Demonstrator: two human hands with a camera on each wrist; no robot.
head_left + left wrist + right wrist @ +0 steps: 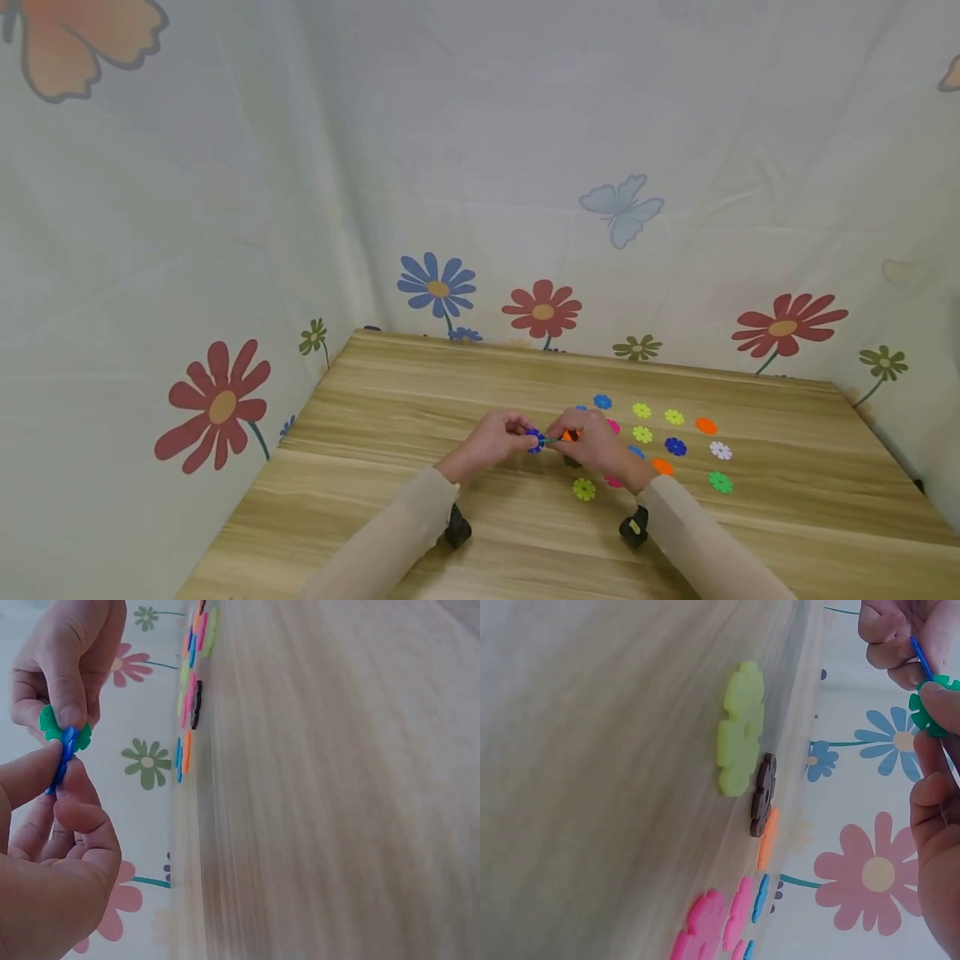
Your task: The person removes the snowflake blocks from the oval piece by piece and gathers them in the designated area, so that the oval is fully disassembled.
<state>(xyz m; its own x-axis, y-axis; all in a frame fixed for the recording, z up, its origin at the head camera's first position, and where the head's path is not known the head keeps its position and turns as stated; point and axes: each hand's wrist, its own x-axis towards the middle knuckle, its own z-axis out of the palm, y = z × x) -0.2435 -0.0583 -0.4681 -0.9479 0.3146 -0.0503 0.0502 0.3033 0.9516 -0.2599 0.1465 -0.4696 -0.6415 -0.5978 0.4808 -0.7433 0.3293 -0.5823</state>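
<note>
Between thumb and fingers, my left hand pinches a dark blue notched plastic disc. My right hand pinches a green notched disc. The two discs meet edge to edge at an angle, and in the left wrist view the blue one crosses the green one. How deep their notches sit in each other cannot be told. Both hands are held above the wooden table. Under and beside the right hand lie more such discs, among them a yellow-green one and a dark brown one.
Several loose discs lie flat to the right, including a dark blue disc, a white disc, a green disc and an orange disc. A flower-printed cloth hangs behind the table. Black wrist devices sit below both forearms.
</note>
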